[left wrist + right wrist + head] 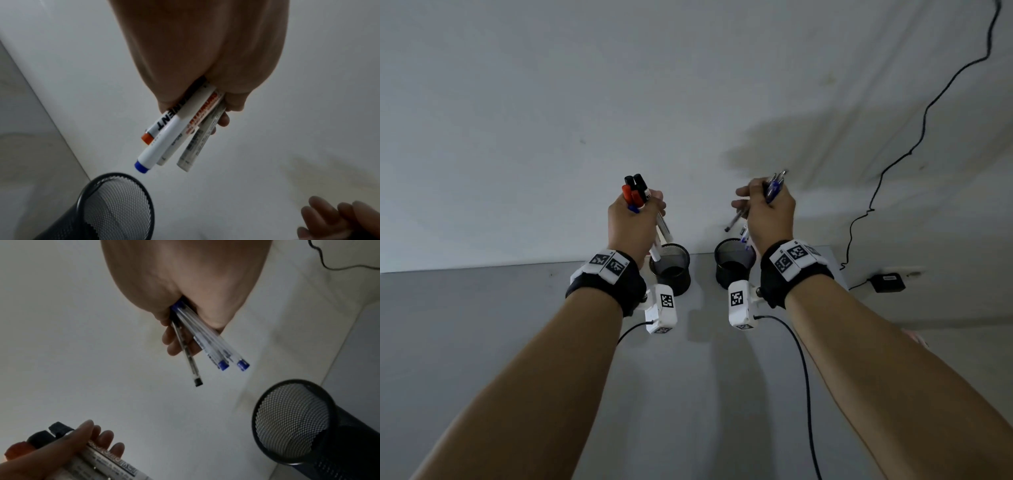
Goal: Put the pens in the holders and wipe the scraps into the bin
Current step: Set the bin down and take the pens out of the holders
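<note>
My left hand (635,219) grips a bunch of several thick markers (176,129) with white barrels and black, red and blue caps, held tilted just above the left black mesh holder (670,270). My right hand (765,212) grips several thin clear ballpoint pens (207,340), most with blue ends and one with a black end, above the right black mesh holder (734,265). Both holders (115,209) (296,421) look empty inside and stand at the far edge of the grey table (482,325) against the white wall. In the right wrist view the left hand (61,456) with its markers shows at bottom left.
A black cable (914,147) runs down the wall to a small black power adapter (887,282) at the right of the table. Thin cables trail from the wrist cameras across the table. No scraps or bin are in view.
</note>
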